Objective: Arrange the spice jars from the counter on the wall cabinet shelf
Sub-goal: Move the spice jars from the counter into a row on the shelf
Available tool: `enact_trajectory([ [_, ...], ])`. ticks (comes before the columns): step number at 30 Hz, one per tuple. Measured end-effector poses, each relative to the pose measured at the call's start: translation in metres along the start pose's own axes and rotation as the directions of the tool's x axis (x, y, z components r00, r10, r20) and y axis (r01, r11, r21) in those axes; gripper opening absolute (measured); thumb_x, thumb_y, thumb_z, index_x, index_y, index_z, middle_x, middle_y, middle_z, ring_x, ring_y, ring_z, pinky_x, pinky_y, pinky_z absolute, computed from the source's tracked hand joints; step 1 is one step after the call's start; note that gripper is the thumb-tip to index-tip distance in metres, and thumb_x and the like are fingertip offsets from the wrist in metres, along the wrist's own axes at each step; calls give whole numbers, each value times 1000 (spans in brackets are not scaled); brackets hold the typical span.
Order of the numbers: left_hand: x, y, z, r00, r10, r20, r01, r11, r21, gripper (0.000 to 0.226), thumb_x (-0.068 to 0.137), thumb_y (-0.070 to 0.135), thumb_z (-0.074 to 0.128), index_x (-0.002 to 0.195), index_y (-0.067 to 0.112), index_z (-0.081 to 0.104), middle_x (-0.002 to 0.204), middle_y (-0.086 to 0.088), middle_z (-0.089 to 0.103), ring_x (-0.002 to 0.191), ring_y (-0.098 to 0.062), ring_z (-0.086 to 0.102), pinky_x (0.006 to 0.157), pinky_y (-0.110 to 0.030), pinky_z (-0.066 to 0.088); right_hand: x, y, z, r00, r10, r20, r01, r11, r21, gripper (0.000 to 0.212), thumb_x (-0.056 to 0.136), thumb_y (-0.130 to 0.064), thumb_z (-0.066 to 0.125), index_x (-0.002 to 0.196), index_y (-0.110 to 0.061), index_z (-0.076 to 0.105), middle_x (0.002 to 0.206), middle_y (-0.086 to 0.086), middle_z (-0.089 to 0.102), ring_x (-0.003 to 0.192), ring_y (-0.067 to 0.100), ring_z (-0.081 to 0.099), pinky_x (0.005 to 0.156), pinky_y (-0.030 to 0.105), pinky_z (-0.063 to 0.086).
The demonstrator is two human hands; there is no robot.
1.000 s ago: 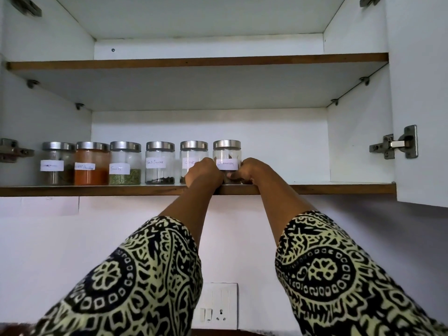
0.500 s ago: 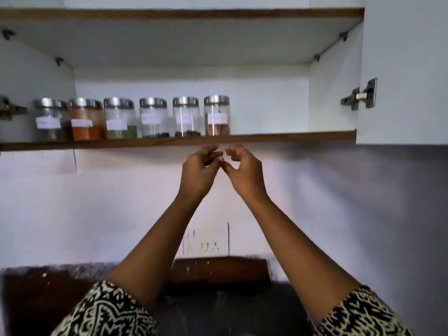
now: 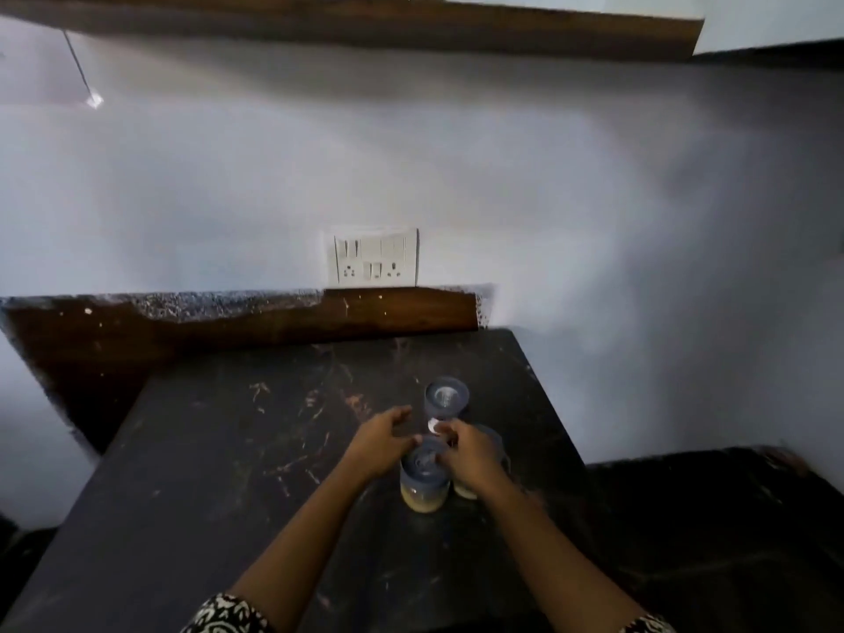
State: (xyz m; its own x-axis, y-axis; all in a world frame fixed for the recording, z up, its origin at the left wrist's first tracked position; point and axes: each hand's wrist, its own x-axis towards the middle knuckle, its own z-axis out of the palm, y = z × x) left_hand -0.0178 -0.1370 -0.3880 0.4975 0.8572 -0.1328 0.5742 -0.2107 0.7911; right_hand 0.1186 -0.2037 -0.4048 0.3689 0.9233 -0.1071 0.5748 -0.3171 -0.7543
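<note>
From the head camera we look down on the dark counter [image 3: 237,472], where three spice jars stand close together near its right side: a near jar [image 3: 424,484] with pale yellow contents, a far jar [image 3: 446,397] just behind it, and a third jar [image 3: 466,488] largely hidden under the right hand [image 3: 472,456]. The left hand [image 3: 379,443] sits just left of the near jar with fingers loosely spread and nothing in them, thumb close to the lid. The right hand's fingers curl towards the gap between the near and far jars, but through the blur we cannot tell whether they grip anything yet. To do this pickup well, we judge it best to close each hand round a jar's glass body rather than its lid (a lid can slip or lift off), take the jars apart before lifting so they do not knock, and keep them upright on the way up to the shelf [image 3: 365,27], whose wooden edge runs along the top above the switch plate [image 3: 377,258]. A second ago both hands were at the sixth jar in the shelf row; half a second ago they hung empty below the shelf; now they have come down to the counter.
</note>
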Motion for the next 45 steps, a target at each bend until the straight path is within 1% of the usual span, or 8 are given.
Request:
enact_trajectory([
  [5,-20,-42,34,999,-4,33,0,991,135,70,80,32,69,142,20,38,145,-3,46,130,-20,47,106,-32,38,-28,40,39,977,209,-40,-210,978,-2,21,81,-10,61,76,-24,46,97,9,65,96,27,62,84,35,49],
  [11,-16,-54,55,998,-38,-42,38,999,-1,78,78,34,71,144,22,32,143,-2,48,128,-20,49,105,-33,40,-22,51,61,943,329,49,-332,928,171,63,74,-8,73,131,-12,47,131,9,57,124,29,51,100,37,43],
  [16,4,-53,71,998,-59,-29,56,994,-96,112,71,25,80,152,9,4,147,-6,43,135,-19,40,107,-25,32,-6,61,80,919,378,109,-393,875,282,63,75,-4,73,130,-12,46,134,6,54,127,25,48,104,36,39],
  [19,8,-57,73,992,-84,-94,75,993,-95,108,64,26,84,150,14,20,141,-2,50,131,-18,46,105,-26,36,-5,64,84,920,377,107,-389,849,358,56,77,-1,70,127,-13,48,134,6,55,126,24,49,106,39,41],
  [30,-41,-19,11,942,32,-333,-147,934,-326,88,59,25,89,136,20,45,117,8,57,106,-6,54,82,-10,44,-45,15,29,989,9,-146,47,926,376,46,74,-13,76,116,-19,58,107,-1,64,101,15,62,77,14,48],
  [35,-65,32,-36,928,155,-339,-293,865,-407,86,59,32,88,134,22,48,122,6,59,110,-8,57,86,-22,52,-70,-39,-26,989,-136,-60,149,886,440,62,77,-24,75,130,-30,43,110,-19,47,98,-2,49,66,6,45],
  [40,-99,88,-70,914,290,-284,-402,747,-529,71,62,29,77,129,22,52,118,3,63,104,-12,64,78,-25,56,-95,-79,-75,956,-286,71,193,789,584,63,71,-26,77,125,-38,47,121,-10,62,110,9,61,81,23,53],
  [45,-120,129,-86,895,360,-261,-445,746,-496,55,70,43,75,118,32,52,116,5,61,99,-10,65,73,-18,53,-108,-115,-104,935,-333,-127,338,719,608,63,61,-32,83,115,-37,52,113,-9,65,108,14,63,89,32,55],
])
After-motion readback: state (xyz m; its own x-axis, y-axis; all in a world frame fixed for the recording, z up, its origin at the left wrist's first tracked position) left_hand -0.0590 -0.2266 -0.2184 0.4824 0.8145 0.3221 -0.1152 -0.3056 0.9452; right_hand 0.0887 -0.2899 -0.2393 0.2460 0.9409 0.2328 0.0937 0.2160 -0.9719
